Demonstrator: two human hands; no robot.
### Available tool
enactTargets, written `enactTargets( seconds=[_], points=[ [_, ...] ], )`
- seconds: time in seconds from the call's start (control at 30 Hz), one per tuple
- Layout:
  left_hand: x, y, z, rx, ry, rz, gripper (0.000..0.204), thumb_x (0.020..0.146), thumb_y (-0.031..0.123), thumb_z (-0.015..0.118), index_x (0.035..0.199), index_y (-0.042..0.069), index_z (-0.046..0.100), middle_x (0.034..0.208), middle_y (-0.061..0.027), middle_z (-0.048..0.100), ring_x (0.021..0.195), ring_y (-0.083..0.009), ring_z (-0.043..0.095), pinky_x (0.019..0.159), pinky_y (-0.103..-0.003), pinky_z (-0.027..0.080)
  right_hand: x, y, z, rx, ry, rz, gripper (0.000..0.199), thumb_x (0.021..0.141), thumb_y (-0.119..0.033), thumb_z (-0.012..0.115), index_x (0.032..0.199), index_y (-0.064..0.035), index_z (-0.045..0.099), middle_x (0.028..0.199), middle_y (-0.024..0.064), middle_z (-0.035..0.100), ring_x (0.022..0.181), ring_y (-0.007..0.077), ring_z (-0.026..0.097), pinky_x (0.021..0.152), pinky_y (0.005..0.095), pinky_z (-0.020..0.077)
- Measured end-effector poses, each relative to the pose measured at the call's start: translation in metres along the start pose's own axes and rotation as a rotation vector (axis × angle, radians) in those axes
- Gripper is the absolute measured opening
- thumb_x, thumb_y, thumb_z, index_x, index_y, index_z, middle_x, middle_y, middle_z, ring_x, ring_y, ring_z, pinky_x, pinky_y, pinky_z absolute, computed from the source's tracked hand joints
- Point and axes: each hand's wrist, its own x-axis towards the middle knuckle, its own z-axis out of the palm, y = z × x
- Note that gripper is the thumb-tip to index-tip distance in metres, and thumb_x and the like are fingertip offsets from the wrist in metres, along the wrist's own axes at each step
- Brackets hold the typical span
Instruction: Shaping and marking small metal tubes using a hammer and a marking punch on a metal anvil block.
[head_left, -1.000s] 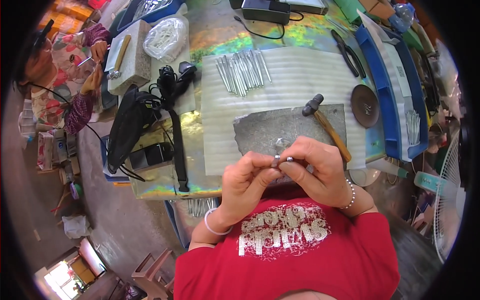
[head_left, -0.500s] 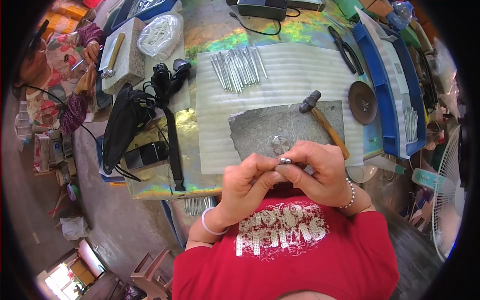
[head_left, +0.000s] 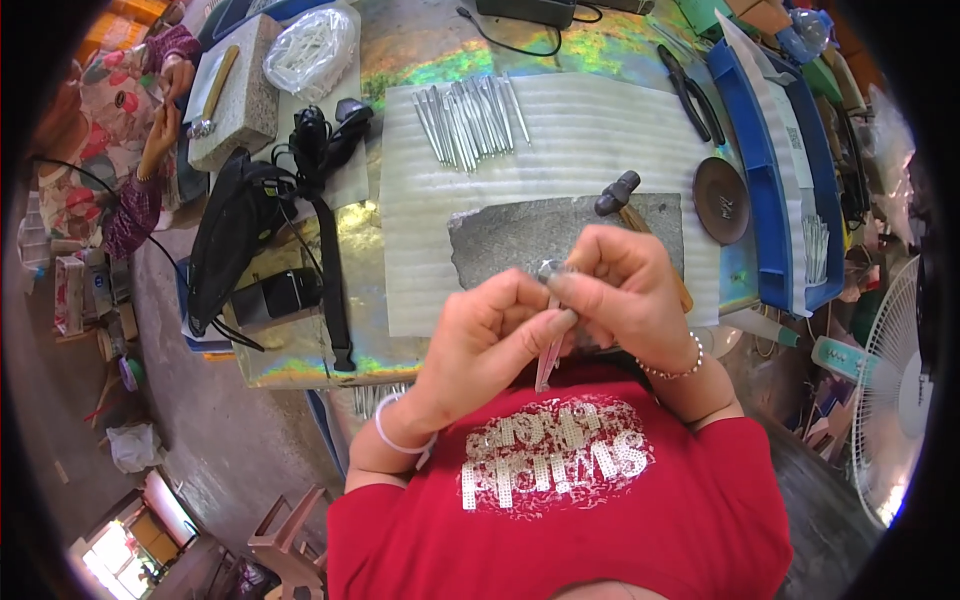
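Note:
Both my hands are closed with fingertips together over the near edge of a grey stone slab (head_left: 490, 240). My left hand (head_left: 495, 335) pinches a thin shiny metal strip (head_left: 546, 370), whose lower end hangs toward my red shirt. At its upper end, my right hand (head_left: 625, 290) grips a small shiny metal piece (head_left: 549, 268), blurred and partly covered by the fingers. Whether strip and piece are joined, I cannot tell. A wooden-handled hammer (head_left: 617, 195) lies on the slab, its handle partly behind my right hand.
Several thin metal rods (head_left: 470, 125) lie on a white foam sheet (head_left: 590, 130). Right of it are pliers (head_left: 690, 95), a brown disc (head_left: 721, 200) and a blue tray (head_left: 765, 190). Left are a black pouch (head_left: 235, 230) and a stone block (head_left: 240, 110); a co-worker (head_left: 105, 150) sits beyond.
My right hand has moved up and turned, lifting the small metal piece. The thin metal strip now shows below my left fingers. The whole view has shifted slightly.

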Motion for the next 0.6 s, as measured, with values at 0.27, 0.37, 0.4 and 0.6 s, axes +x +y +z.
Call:
enactTargets(
  seconds=[0.27,0.37,0.4,0.6],
  points=[
    [0.019,0.021,-0.011,-0.016,-0.052,-0.22,0.02,0.089,0.015,0.062,0.083,-0.002,0.052,0.062,-0.0028,0.059,0.055,-0.0053,0.057,0.046,-0.02,0.046,0.018,0.006,-0.004,0.161,0.071,0.066,0.015,0.087,-0.011,0.061,0.074,-0.0052,0.055,0.057,-0.0003,0.054,0.037,0.0028,0.039,0.034,0.0172,0.0273],
    [0.024,0.02,-0.016,0.008,-0.065,-0.238,0.023,0.087,0.018,0.064,0.082,-0.001,0.052,0.061,-0.003,0.059,0.052,-0.0066,0.057,0.044,-0.02,0.046,0.024,0.014,-0.003,0.24,0.083,0.07,0.016,0.087,-0.011,0.061,0.074,-0.0053,0.055,0.057,-0.0004,0.054,0.037,0.003,0.039,0.034,0.0173,0.0276],
    [0.025,0.02,-0.018,0.0,-0.078,-0.247,0.024,0.087,0.019,0.065,0.081,-0.001,0.052,0.06,-0.0029,0.058,0.051,-0.0068,0.057,0.043,-0.02,0.046,0.025,0.015,-0.003,0.237,0.08,0.075,0.016,0.087,-0.011,0.061,0.074,-0.0053,0.055,0.057,-0.0004,0.054,0.037,0.003,0.039,0.034,0.0173,0.0276],
    [0.031,0.024,-0.022,0.052,-0.126,-0.298,0.022,0.087,0.019,0.066,0.079,0.004,0.053,0.058,0.0012,0.056,0.048,-0.0036,0.055,0.042,-0.016,0.043,0.023,0.024,-0.001,0.31,0.114,0.068,0.015,0.088,-0.012,0.06,0.076,-0.0056,0.055,0.058,-0.0001,0.053,0.038,0.003,0.039,0.034,0.0175,0.0283]
  ],
)
